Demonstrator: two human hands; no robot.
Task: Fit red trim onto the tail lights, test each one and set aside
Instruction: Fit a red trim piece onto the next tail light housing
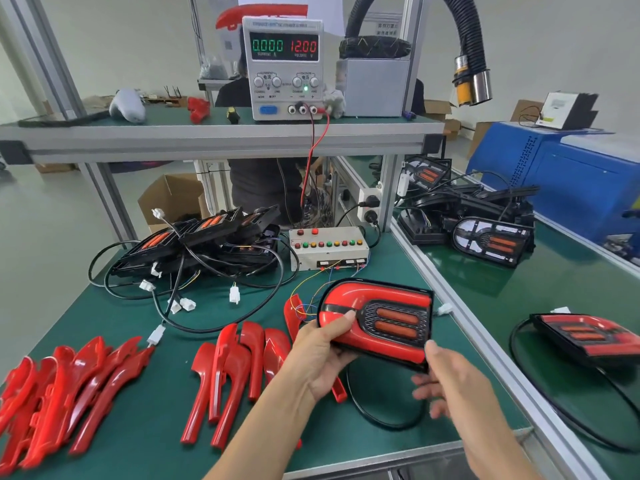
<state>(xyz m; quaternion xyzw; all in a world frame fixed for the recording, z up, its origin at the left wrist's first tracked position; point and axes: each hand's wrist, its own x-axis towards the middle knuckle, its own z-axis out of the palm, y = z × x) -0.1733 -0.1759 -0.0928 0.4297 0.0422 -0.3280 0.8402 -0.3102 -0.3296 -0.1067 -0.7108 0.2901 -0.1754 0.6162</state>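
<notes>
From the head view we saw the tail light point(379, 322) held up at centre right of the frame, above the green bench mat point(145, 441). Its glossy red trim point(349, 299) curved in a U around a black mesh panel with two orange bars, all set in a black rim. Our left hand point(320, 355) grasped its left end, thumb laid across the red face and fingers curled beneath. Our right hand point(446, 379) gripped the lower right corner, thumb on the rim and fingers curled below it. A black cable point(377, 415) looped down from the light onto the mat.

At lower left lay a heap of loose trim pieces point(62, 393), shiny, long and scoop-shaped; a second row of them point(228, 372) lay just left of our left wrist. Bare mat stayed open between the two groups and along the near edge. Above them, at centre left, untrimmed black lights point(204, 237) were piled with tangled wires and white plugs. A grey button box point(329, 249) sat just right of that pile.

Beyond the aluminium rail, on the right bench, one trimmed light point(585, 336) lay at the right edge, with more black housings point(491, 239) above it. On the upper shelf a power supply point(284, 67) read 0.000 and 12.00. A cardboard box point(171, 199) stood open beneath the shelf, its contents too dark to tell.
</notes>
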